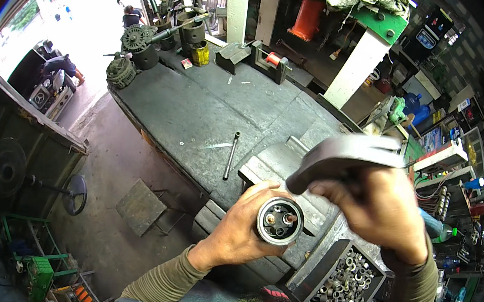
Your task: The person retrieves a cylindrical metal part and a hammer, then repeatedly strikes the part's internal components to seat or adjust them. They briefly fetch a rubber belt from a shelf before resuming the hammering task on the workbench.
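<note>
My left hand (pixel 238 227) is wrapped round a cylindrical metal housing (pixel 280 221), its open end facing up. Inside the rim, copper-coloured studs and dark parts show. Just above and to the right, my right hand (pixel 390 207) is closed round a claw hammer (pixel 339 154), blurred by motion. The hammer's dark striking end points down to the left, close to the housing but apart from it. Its split claw points to the right, and the handle is hidden by the hand. Behind the housing lies a metal block with flat jaws, perhaps a vise (pixel 273 170).
A dark tray (pixel 305 286) of many small metal rings stands at the near right. A socket wrench (pixel 231 156) lies on the workbench (pixel 198 108). Alternators (pixel 137 38) and a yellow tin (pixel 200 54) stand at its far left. A stool (pixel 141 206) is on the floor.
</note>
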Tool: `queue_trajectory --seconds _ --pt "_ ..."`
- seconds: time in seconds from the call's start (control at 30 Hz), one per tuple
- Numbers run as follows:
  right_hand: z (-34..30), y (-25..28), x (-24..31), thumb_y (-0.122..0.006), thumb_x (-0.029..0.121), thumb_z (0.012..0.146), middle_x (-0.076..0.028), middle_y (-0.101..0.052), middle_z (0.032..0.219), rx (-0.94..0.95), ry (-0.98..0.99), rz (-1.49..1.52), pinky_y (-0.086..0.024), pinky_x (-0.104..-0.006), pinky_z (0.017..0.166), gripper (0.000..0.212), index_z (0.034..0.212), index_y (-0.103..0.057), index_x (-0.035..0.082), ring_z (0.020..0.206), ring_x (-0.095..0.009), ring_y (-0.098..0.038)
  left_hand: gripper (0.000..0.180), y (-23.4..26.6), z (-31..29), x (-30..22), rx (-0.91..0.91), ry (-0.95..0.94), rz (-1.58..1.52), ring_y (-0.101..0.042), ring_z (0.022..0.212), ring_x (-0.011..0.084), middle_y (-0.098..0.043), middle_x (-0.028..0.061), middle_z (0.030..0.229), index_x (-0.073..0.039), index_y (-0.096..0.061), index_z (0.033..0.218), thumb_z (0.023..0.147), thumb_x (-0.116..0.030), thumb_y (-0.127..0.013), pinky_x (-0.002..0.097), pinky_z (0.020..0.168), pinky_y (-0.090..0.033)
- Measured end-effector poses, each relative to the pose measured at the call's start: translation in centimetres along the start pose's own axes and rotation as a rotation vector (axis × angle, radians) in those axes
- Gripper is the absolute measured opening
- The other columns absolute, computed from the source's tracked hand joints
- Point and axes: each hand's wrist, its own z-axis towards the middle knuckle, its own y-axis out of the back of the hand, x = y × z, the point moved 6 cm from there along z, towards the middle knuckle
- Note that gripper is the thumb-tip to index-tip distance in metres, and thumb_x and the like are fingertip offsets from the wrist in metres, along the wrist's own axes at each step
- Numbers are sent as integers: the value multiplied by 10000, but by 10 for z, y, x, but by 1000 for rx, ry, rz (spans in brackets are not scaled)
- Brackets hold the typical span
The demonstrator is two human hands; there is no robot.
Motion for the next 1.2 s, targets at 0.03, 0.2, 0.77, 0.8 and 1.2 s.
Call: queue_trajectory --seconds 0.03,0.2,0.77,0.8,1.2 --pt "1 7 -8 -820 292 919 -142 -761 939 -86 -128 102 -574 -406 748 284 1098 -765 78 794 -317 -727 600 -1 1 -1 28 -20 45 -599 1284 285 -691 92 1269 -53 -661 1240 709 -142 -925 462 1212 -380" --pt "9 -9 7 -758 260 958 -151 -756 950 103 216 -148 -577 -427 752 242 1100 -765 64 822 -353 -725 628 1 1 0 20 -19 10 -589 1281 333 -685 105 1244 -32 -652 1239 697 -161 -942 478 1191 -392" --pt "-18 21 -30 -817 190 940 -101 -739 1014 -352 -387 567 -509 -293 734 397 1234 -674 -34 837 -140 -654 687 5 1 -1 7 -29 91 -590 1326 404 -728 111 1191 -22 -691 1229 647 -227 -993 523 1157 -434" --pt "-21 21 -31 -815 150 937 -123 -754 1055 -392 -384 610 -543 -324 814 355 1210 -686 -37 914 -173 -692 673 5 0 -2 5 -36 109 -595 1322 399 -729 108 1183 -25 -694 1221 648 -219 -990 524 1152 -439" --pt "-35 -4 -38 -797 237 949 -168 -768 1003 -28 -235 299 -584 -395 801 291 1111 -729 5 899 -318 -752 628 6 2 -4 -35 21 101 -623 1273 370 -726 98 1151 -31 -703 1177 635 -183 -981 531 1162 -435"
